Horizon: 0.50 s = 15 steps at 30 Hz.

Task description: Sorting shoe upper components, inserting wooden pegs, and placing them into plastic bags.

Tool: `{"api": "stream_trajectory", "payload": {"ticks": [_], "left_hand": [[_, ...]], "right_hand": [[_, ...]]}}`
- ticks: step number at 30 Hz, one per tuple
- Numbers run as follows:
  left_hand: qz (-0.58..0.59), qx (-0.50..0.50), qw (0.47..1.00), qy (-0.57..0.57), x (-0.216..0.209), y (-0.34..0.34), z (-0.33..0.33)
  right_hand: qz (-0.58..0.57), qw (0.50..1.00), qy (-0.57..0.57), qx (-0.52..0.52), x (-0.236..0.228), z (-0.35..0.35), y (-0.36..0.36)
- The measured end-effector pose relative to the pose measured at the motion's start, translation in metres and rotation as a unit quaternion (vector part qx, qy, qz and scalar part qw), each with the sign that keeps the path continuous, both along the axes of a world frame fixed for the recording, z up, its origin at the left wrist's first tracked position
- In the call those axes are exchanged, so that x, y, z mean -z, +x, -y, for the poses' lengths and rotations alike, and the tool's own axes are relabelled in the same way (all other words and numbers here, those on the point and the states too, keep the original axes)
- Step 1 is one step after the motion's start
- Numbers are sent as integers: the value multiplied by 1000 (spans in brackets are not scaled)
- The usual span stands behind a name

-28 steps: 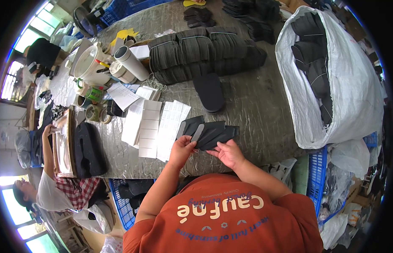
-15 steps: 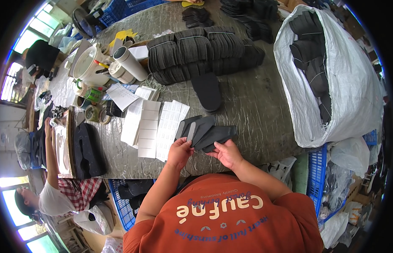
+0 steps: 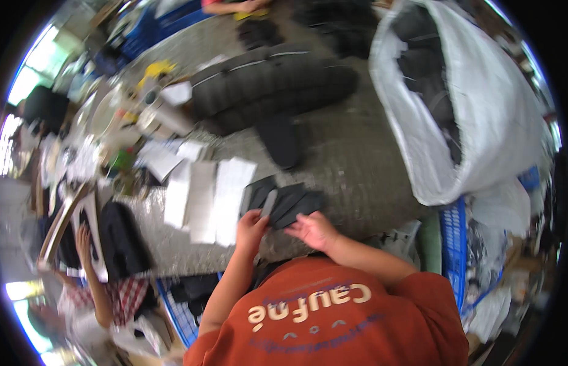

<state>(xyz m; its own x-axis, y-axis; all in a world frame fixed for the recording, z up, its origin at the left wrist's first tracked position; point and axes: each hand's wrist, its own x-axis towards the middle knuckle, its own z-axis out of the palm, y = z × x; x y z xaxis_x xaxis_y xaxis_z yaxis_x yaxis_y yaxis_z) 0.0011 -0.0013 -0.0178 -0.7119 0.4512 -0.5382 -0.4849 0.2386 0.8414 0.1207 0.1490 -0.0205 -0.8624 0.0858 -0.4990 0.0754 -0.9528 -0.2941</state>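
Observation:
My left hand [image 3: 251, 227] is closed in a pinch on the left side of a fan of dark flat pieces [image 3: 288, 201]. A narrow light-grey strip with a rounded end [image 3: 269, 202] lies over the fan beside my left thumb. At the fan's lower right edge, my right hand [image 3: 317, 232] has its thumb over the pieces and its fingers at their lower edge. Motion blur softens the grip. Just beyond lies a black insole-shaped piece [image 3: 280, 143], its far end against a long row of tied dark bundles [image 3: 272, 85].
White paper sheets [image 3: 201, 201] lie left of my hands. Past them stand cups and a white bucket [image 3: 105, 113]. A big white sack [image 3: 491, 128] of dark bundles is at right, above a blue crate [image 3: 453, 244]. A co-worker's arm [image 3: 95, 277] reaches in at left; another person's hands [image 3: 250, 6] are at the far edge.
The view has shifted and blurred; my hands keep the same hold on the fan. The co-worker at left has lowered an arm, and a pale frame there now stands tilted.

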Motion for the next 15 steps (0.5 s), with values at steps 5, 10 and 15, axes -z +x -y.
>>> {"api": "stream_trajectory", "payload": {"ticks": [5, 10, 15], "left_hand": [[-40, 9, 999, -33, 15, -14, 14], [-405, 278, 862, -127, 57, -43, 25], [-453, 301, 826, -145, 24, -56, -12]], "right_hand": [[34, 997, 64, -33, 49, 29, -6], [165, 938, 169, -254, 32, 22, 5], [173, 949, 218, -147, 23, 12, 61]]}}
